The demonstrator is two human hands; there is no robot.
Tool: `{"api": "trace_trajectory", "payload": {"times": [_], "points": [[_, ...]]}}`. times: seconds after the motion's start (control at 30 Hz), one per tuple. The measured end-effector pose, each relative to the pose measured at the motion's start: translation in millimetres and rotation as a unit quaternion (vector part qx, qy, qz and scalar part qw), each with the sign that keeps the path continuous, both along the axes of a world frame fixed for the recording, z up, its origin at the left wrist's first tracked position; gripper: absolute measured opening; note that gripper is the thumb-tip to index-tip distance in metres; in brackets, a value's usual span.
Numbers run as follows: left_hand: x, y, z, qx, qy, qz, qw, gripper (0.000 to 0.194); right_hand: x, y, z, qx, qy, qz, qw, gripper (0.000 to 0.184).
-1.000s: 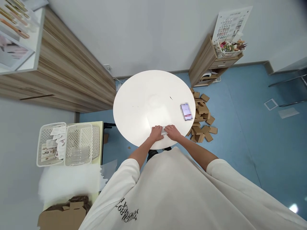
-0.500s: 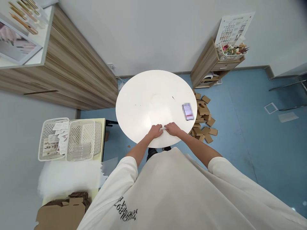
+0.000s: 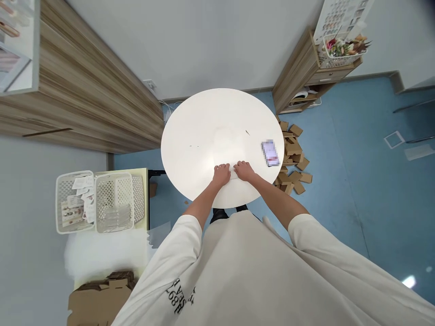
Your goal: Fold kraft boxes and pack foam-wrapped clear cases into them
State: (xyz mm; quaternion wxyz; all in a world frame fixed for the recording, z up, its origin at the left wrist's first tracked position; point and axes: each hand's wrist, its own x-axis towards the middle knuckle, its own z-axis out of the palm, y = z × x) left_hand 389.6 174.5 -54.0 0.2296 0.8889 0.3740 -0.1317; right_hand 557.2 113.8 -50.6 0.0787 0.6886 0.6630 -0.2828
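The person's left arm reaches over the near edge of the round white table, slanting inward from the sleeve, with the wrist fairly straight and the back of the hand uppermost. The right arm mirrors it, slanting inward over the table's near edge.

The left hand has its fingers curled and drawn together at the left end of a thin white piece, which lies low at the table's near-middle, just between the hands. The right hand is likewise curled, fingertips at the piece's right end. Whether either hand pinches the piece or presses it down cannot be told, since white merges with white there.

Left of the table, and apart from it, stands a cream side table with perforated baskets; a tall wood-grain cabinet rises beyond the table's left rim. The tabletop stretches past both hands to its far rim, near the wall, and a strip of it shows before the near edge. Right of the right hand, near the table's right rim, lies a pixelated phone; beyond that rim, cardboard boxes cover the floor.
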Motion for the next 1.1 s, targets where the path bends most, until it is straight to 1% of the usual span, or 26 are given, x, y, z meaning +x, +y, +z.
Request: {"api": "trace_trajectory", "payload": {"times": [0.13,0.23,0.3,0.4,0.6,0.8,0.93,1.1], "points": [[-5.9,-1.8,-4.3,0.005,-0.010,-0.024,1.000,0.042,0.2,1.9,-4.2,0.009,-0.002,-0.005,1.000,0.040],[-11.0,-2.6,-6.7,0.007,-0.006,-0.044,0.999,0.055,-2.3,-4.8,-4.2,0.041,0.000,-0.026,0.999,0.041],[-13.3,-3.0,-8.4,0.013,-0.005,-0.054,0.998,0.066,-4.6,-12.4,-3.7,0.068,-0.006,-0.036,0.997,0.045],[-15.1,-3.8,-10.9,0.029,-0.013,-0.062,0.998,0.077,-7.7,-24.7,-4.0,0.084,-0.012,-0.027,0.996,0.051],[-17.1,-11.3,-14.0,0.049,-0.007,-0.070,0.996,0.071,-12.7,-39.8,-10.1,0.061,-0.014,0.006,0.998,0.062],[-30.5,-37.8,-11.7,0.045,-0.001,-0.059,0.997,0.067,-26.8,-55.1,-13.3,0.046,-0.029,0.034,0.998,0.069],[-41.7,-55.3,-7.5,0.036,0.005,-0.057,0.998,0.062,-35.8,-68.9,-9.8,0.026,-0.025,0.050,0.998,0.074],[-47.0,-62.5,-0.2,0.026,0.018,-0.068,0.997,0.059,-40.1,-76.9,-0.7,0.015,-0.031,0.075,0.997,0.072]]}}
